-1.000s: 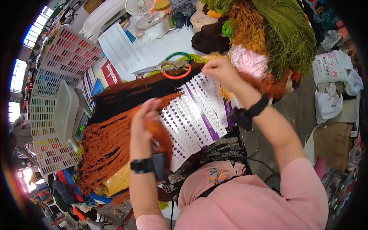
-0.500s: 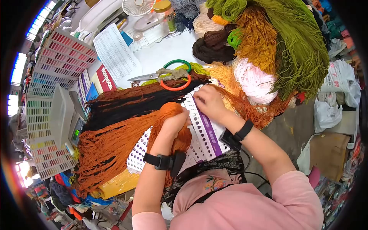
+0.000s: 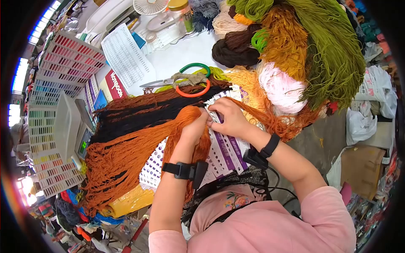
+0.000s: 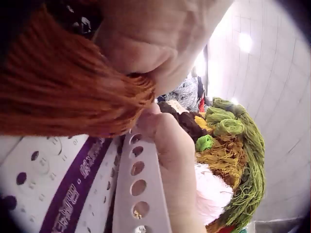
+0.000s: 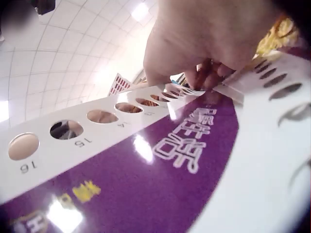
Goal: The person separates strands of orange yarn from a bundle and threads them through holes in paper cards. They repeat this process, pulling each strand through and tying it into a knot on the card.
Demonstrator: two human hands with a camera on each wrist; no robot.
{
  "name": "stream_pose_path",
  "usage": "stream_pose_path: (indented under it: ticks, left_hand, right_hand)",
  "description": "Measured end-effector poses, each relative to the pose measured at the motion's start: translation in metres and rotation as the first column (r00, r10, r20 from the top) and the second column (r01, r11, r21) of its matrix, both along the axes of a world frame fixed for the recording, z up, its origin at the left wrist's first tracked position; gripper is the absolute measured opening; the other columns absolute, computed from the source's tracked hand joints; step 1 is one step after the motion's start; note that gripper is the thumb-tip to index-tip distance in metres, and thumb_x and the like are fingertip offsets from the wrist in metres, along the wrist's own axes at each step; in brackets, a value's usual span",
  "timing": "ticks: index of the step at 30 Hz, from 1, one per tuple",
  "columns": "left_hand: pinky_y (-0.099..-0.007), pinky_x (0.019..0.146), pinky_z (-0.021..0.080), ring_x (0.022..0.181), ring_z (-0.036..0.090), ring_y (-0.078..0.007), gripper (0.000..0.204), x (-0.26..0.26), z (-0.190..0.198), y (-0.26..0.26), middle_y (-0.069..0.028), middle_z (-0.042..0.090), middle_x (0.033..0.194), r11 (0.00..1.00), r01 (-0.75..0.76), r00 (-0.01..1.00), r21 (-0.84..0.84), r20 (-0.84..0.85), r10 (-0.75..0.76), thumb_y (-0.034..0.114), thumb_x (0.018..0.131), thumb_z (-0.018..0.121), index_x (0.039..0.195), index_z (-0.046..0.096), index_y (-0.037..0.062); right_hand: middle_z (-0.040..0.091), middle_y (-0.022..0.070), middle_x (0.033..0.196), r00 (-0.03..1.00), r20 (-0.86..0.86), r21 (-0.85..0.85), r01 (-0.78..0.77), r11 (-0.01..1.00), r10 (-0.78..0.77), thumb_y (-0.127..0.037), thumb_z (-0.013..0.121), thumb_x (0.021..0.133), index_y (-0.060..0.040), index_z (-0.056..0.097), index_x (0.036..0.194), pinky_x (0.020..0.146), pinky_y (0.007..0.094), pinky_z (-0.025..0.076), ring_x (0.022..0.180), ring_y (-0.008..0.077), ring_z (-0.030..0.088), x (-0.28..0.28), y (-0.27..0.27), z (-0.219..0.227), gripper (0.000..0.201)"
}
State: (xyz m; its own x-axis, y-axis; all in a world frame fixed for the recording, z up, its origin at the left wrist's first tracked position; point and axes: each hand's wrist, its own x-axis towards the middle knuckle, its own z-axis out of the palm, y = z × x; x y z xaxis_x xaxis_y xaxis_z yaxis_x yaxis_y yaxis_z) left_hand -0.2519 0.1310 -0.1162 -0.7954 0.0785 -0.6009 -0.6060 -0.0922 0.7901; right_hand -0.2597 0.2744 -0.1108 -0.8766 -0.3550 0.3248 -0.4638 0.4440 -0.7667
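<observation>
A thick hank of rust-orange yarn [image 3: 187, 120] is bunched in my left hand [image 3: 196, 128], its loose length trailing left over the table. In the left wrist view, the yarn [image 4: 73, 82] gathers tightly under the left hand [image 4: 155, 39]. My right hand [image 3: 230, 120] pinches the edge of a white and purple punched card [image 3: 228, 154], close beside the left fingertips. Numbered round holes run along the card's edge [image 5: 102, 116] in the right wrist view, where the right hand's fingers [image 5: 163, 63] bend down at its far end. More punched cards [image 3: 152, 168] lie underneath.
Scissors [image 3: 192, 80] with green and orange handles lie beyond black yarn [image 3: 126, 122]. Olive, brown and pink yarn [image 3: 280, 86] is heaped at the right. A scale [image 3: 67, 126] and a colour chart [image 3: 50, 139] stand left, near a red notebook [image 3: 114, 86].
The left hand has moved right and gathered up the orange yarn. The right hand has come down from the cards' far end to meet it, and its fingers now pinch a card edge.
</observation>
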Motion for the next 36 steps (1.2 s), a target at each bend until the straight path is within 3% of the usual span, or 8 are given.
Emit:
stream_pose_path:
  ticks: [12, 17, 21, 22, 25, 29, 35, 36]
  left_hand:
    - [-0.0146, 0.043, 0.035, 0.049, 0.042, -0.0034, 0.01, 0.005, 0.024, -0.032, 0.0009, 0.052, 0.068, 0.946, -0.192, 0.977, 0.262, 0.146, 0.158, 0.011, 0.079, 0.054, 0.085, 0.054, 0.0034]
    - [-0.0135, 0.042, 0.034, 0.048, 0.04, -0.0015, 0.017, 0.018, 0.055, -0.044, 0.0008, 0.052, 0.073, 0.59, -0.169, 0.985, 0.79, 0.144, 0.09, 0.012, 0.081, 0.05, 0.096, 0.051, 0.0044]
    - [-0.0162, 0.041, 0.034, 0.044, 0.039, -0.0034, 0.027, 0.005, 0.044, -0.024, -0.0008, 0.054, 0.072, 0.881, 0.01, 0.998, 0.473, 0.046, -0.036, 0.013, 0.082, 0.047, 0.107, 0.048, 0.0039]
    - [-0.0183, 0.041, 0.036, 0.045, 0.042, -0.0062, 0.025, 0.001, 0.036, -0.012, -0.0022, 0.054, 0.069, 0.975, 0.176, 0.984, 0.136, -0.004, -0.177, 0.015, 0.082, 0.047, 0.105, 0.05, 0.0055]
    - [-0.0201, 0.043, 0.038, 0.054, 0.052, -0.0098, 0.02, 0.004, 0.019, -0.001, -0.0047, 0.056, 0.071, 0.978, 0.165, 0.978, -0.126, -0.104, -0.179, 0.021, 0.08, 0.053, 0.094, 0.053, 0.0085]
    - [-0.023, 0.048, 0.043, 0.059, 0.054, -0.0142, 0.024, 0.011, 0.048, -0.048, -0.0047, 0.056, 0.081, 0.997, -0.057, 0.983, 0.061, 0.18, 0.046, 0.027, 0.079, 0.056, 0.092, 0.053, 0.0069]
    - [-0.0138, 0.033, 0.028, 0.038, 0.033, -0.0018, 0.017, 0.05, 0.082, -0.193, 0.0054, 0.038, 0.053, 0.839, -0.385, 0.919, 0.386, 0.241, 0.311, 0.025, 0.084, 0.048, 0.072, 0.045, 0.0127]
    - [-0.014, 0.033, 0.027, 0.038, 0.034, -0.0019, 0.018, 0.059, 0.102, -0.195, 0.0048, 0.038, 0.052, 0.877, -0.439, 0.892, 0.198, 0.215, 0.398, 0.025, 0.084, 0.047, 0.072, 0.045, 0.0125]
  right_hand:
    - [0.048, 0.0133, 0.081, 0.996, -0.091, 0.064, -0.012, 0.998, 0.018, -0.012, 0.059, 0.059, -0.0011, 0.052, 0.084, 0.066, 0.0344, 0.04, 0.076, 0.0294, 0.048, 0.003, 0.0, -0.003, 0.028]
    - [0.05, 0.0145, 0.083, 0.989, -0.128, 0.064, 0.088, 0.994, -0.079, 0.001, 0.049, 0.068, -0.0024, 0.047, 0.091, 0.066, 0.036, 0.041, 0.078, 0.0318, 0.049, 0.001, 0.0, -0.013, 0.023]
    - [0.053, 0.014, 0.084, 0.99, 0.005, -0.112, 0.139, 0.984, -0.139, 0.0, 0.048, 0.07, -0.0027, 0.048, 0.092, 0.068, 0.0359, 0.043, 0.077, 0.0313, 0.052, 0.0, 0.0, -0.011, 0.022]
    - [0.052, 0.0132, 0.082, 0.987, 0.057, -0.171, 0.159, 0.972, -0.152, 0.0, 0.049, 0.07, -0.0033, 0.049, 0.091, 0.066, 0.0347, 0.043, 0.074, 0.0308, 0.053, 0.0, 0.001, -0.011, 0.022]
    - [0.05, 0.0114, 0.083, 0.989, 0.015, -0.124, 0.147, 0.981, -0.146, -0.005, 0.054, 0.068, -0.0038, 0.051, 0.09, 0.066, 0.0332, 0.043, 0.074, 0.0285, 0.052, -0.001, 0.003, -0.011, 0.023]
    - [0.044, 0.0116, 0.088, 0.994, 0.093, 0.078, 0.057, 0.995, -0.064, -0.024, 0.065, 0.059, -0.0042, 0.053, 0.092, 0.069, 0.0339, 0.042, 0.079, 0.028, 0.05, 0.004, -0.006, -0.007, 0.04]
    - [0.043, 0.0109, 0.084, 0.995, 0.044, 0.189, 0.079, 0.979, -0.088, -0.024, 0.064, 0.057, -0.0058, 0.055, 0.085, 0.066, 0.0347, 0.04, 0.077, 0.0257, 0.047, 0.003, -0.011, -0.006, 0.035]
    - [0.042, 0.0107, 0.083, 0.997, 0.019, 0.178, 0.074, 0.981, -0.079, -0.024, 0.064, 0.056, -0.0061, 0.055, 0.085, 0.066, 0.0345, 0.039, 0.077, 0.0254, 0.046, 0.004, -0.015, -0.006, 0.034]
